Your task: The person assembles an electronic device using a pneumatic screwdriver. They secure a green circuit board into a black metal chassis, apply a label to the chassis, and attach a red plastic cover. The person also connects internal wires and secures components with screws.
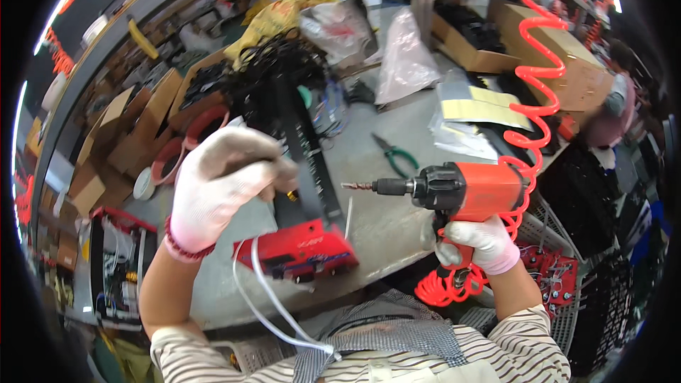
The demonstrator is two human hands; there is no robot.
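Note:
My right hand (pixel 485 244), in a white glove, grips the handle of a red and black air impact wrench (pixel 489 188). A bit in its chuck points left over the bench. My left hand (pixel 230 174), also gloved, is raised at the left with its fingers curled into a pinch. A small brass-coloured piece (pixel 291 196) shows right at the fingertips; I cannot tell if they hold it. Below that hand stands a red panel (pixel 298 250) with a white cord (pixel 269 287), at the near end of a long black strip-shaped part (pixel 308 149).
Green-handled pliers (pixel 401 159) lie mid-bench. A red coiled air hose (pixel 543 71) hangs at the right. Cardboard boxes (pixel 152 124), reddish bowls (pixel 207 126) and black cables (pixel 277 57) fill the left and back. Yellow sheets (pixel 482 108) lie right; another person (pixel 616 110) is at far right.

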